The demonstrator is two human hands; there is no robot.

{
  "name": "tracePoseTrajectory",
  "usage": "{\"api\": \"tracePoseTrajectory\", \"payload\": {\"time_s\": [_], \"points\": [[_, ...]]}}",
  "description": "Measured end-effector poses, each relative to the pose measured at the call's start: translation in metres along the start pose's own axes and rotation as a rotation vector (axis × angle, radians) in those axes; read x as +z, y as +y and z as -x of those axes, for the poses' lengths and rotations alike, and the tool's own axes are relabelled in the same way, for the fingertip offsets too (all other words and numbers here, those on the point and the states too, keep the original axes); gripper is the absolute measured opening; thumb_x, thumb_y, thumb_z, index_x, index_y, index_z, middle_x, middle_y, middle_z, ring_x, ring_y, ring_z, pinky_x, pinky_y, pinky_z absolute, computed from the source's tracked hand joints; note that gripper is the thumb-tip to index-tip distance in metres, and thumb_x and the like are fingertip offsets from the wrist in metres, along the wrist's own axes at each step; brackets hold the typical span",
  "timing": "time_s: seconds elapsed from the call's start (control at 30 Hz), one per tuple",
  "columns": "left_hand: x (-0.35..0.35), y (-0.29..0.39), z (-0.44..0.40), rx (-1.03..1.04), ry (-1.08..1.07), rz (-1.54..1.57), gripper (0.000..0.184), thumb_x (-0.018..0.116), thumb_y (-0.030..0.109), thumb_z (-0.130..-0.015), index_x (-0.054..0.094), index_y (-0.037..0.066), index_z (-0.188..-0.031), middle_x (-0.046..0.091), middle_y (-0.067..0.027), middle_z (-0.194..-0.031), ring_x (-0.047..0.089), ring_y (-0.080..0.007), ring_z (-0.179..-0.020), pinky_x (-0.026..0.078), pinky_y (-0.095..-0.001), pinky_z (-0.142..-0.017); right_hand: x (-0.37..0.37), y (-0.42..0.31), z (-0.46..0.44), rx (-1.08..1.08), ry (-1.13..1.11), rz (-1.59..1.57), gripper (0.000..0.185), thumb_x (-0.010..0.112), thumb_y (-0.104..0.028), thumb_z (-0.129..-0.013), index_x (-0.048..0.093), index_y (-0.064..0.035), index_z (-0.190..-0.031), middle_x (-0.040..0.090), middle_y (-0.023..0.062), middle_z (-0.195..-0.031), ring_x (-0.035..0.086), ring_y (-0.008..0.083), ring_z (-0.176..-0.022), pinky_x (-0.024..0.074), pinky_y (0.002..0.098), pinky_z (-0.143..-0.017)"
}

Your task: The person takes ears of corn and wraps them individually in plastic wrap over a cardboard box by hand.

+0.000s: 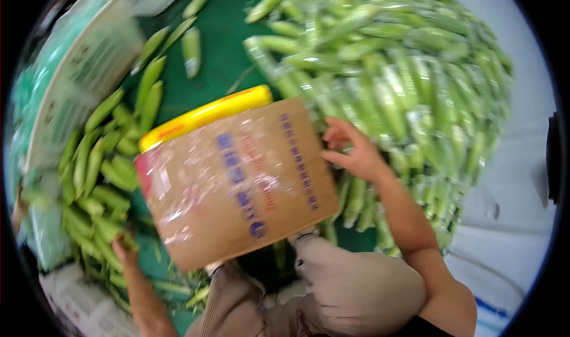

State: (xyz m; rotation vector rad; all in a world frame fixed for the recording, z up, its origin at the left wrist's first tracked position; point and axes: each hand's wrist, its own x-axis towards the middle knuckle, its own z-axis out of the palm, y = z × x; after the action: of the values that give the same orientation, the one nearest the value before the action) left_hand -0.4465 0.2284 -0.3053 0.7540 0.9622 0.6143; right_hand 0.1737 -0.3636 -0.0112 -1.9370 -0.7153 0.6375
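My left hand [124, 249] is at the lower edge of a heap of unwrapped corn, its fingers closed round the end of a green ear of corn [108, 227]; the grip is somewhat blurred. My right hand [354, 151] is held with fingers apart and slightly curled at the right edge of a cardboard box [237, 183], with nothing in it. Shiny clear film lies over part of the box top, which carries blue and red print. A bright yellow roll-like thing [208, 116] lies along the box's far side.
Plastic-wrapped ears of corn [386, 94] are piled high on the right. On the left stands a white basket [77, 70] lined with green plastic. A few loose ears [191, 52] lie on the green floor [228, 40]. My knees [356, 289] are close below the box.
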Motion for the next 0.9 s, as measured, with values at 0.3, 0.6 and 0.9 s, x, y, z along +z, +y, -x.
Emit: {"api": "tracePoseTrajectory", "payload": {"time_s": [0.3, 0.6, 0.9], "points": [[0.474, 0.085, 0.192, 0.846, -0.580, -1.293, 0.082, 0.073, -0.004, -0.070, 0.055, 0.013, -0.147, 0.063, -0.0144, -0.137, 0.059, -0.0347, -0.129, 0.048, -0.0409, -0.108, 0.054, -0.010, -0.009, -0.614, -0.273, 0.862, 0.066, 0.080, -0.027, -0.077, 0.064, -0.0285, -0.141, 0.055, 0.0019, -0.092, 0.056, 0.0247, -0.092, 0.0451, 0.0399, -0.078], [0.555, 0.041, 0.147, 0.855, -0.824, -1.782, 0.071, 0.078, 0.012, -0.076, 0.060, 0.024, -0.143, 0.060, -0.0123, -0.123, 0.059, -0.0354, -0.116, 0.052, -0.0450, -0.099, 0.097, 0.009, -0.008, -0.256, 0.334, 0.110, 0.019, 0.064, -0.008, -0.093, 0.069, -0.0102, -0.112, 0.070, 0.0082, -0.102, 0.067, 0.0264, -0.098, 0.0546, 0.0381, -0.080], [0.499, 0.044, 0.133, 0.987, -0.485, -1.152, 0.101, 0.101, 0.036, -0.056, 0.049, 0.003, -0.135, 0.053, -0.0144, -0.122, 0.057, -0.0306, -0.113, 0.048, -0.0412, -0.103, 0.160, -0.048, -0.098, -0.739, -0.042, 0.806, 0.062, 0.085, -0.044, -0.072, 0.064, -0.0088, -0.118, 0.063, 0.0064, -0.107, 0.061, 0.0257, -0.103, 0.0472, 0.0408, -0.088]]}}
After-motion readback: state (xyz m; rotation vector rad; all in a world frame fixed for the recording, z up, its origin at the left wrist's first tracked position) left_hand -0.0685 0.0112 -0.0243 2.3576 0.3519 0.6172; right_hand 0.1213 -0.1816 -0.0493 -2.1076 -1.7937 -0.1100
